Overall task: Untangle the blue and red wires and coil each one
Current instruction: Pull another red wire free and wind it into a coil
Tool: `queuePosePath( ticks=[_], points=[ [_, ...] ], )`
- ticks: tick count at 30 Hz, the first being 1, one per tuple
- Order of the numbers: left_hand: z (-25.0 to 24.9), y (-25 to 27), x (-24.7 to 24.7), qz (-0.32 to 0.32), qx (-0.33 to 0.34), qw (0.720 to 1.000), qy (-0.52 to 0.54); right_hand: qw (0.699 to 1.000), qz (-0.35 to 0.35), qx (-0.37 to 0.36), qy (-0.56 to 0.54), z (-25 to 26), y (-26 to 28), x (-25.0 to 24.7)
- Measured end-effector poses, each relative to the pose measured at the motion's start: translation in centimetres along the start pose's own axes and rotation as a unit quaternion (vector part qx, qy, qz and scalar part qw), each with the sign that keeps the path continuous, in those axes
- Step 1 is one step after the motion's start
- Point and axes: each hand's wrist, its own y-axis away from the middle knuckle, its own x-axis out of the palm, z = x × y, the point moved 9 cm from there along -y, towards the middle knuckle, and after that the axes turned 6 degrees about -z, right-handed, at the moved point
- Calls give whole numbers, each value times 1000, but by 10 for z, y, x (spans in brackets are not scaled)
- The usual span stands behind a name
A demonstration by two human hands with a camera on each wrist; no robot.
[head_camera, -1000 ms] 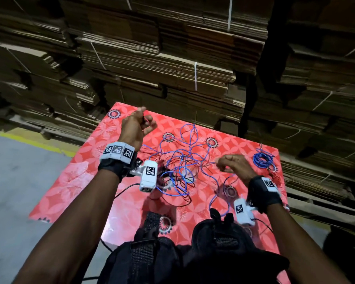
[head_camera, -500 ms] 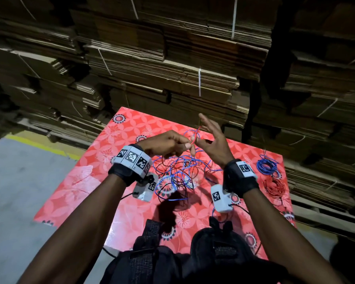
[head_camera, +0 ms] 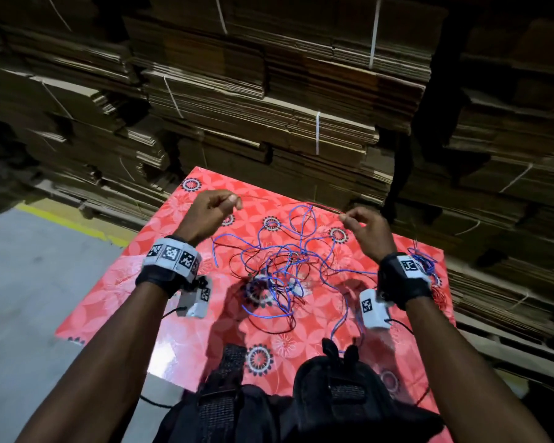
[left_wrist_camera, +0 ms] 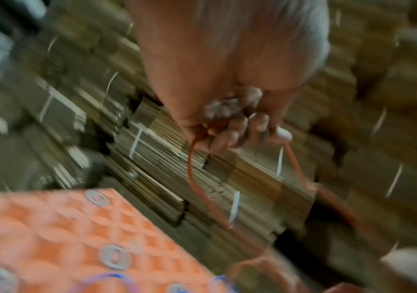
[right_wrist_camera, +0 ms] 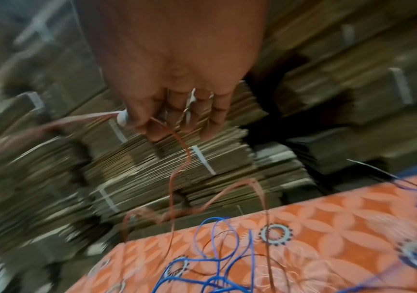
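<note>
- Your left hand [head_camera: 210, 210] is raised over the far-left part of the table [head_camera: 115, 302], fingers curled, thumb & forefinger pinching the red wire [head_camera: 263, 197].
- Left wrist view (blurred): fingertips [left_wrist_camera: 237, 134] bunched tight; red wire [left_wrist_camera: 194, 168] leaves the grip on both sides, one strand hanging down, the other running off to the right.
- Your right hand [head_camera: 363, 230] is up over the far-right part of the table, well apart from the left, also pinching the red wire btwn thumb & finger.
- Right wrist view (blurred): red wire [right_wrist_camera: 182, 150] drops from the fingers [right_wrist_camera: 152, 126] toward the tangle; other fingers look loosely curled.
- Btwn your two hands the red wire runs as a thin, nearly straight line above the far table edge.
- The rest of the red wire is still mixed w/ the blue wire [head_camera: 285, 260] in a loose tangle at mid-table, btwn & below your hands. Blue loops [right_wrist_camera: 214, 247] lie flat on the cloth.
- A small blue coil [head_camera: 424, 259] sits at the right edge of the table, just behind your right wrist; a red bundle [head_camera: 440, 297] lies just beside it, partly hidden by the wrist.
- Table cover: red/orange floral print w/ dark ring motifs.
- Writing: no readable text or brand. Wrist bands [head_camera: 170, 255] & wrist cams carry black-and-white square marker codes only.
- Behind the table: strapped stacks of flat cardboard [head_camera: 269, 107]. Yellow line on the grey floor [head_camera: 20, 282] at left.
</note>
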Motion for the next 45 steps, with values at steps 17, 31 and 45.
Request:
queuePosePath(
  ticks=[17,31,45],
  points=[
    [-84,-2,96,5,220,965,-145,981,38,-53,-183,78,10,6],
    [-49,-17,28,-146,129,978,-69,996,25,69,-58,-25,27,-53],
    [-78,8,144,113,222,932,-262,990,38,29,-134,26,44,-38]
  ],
)
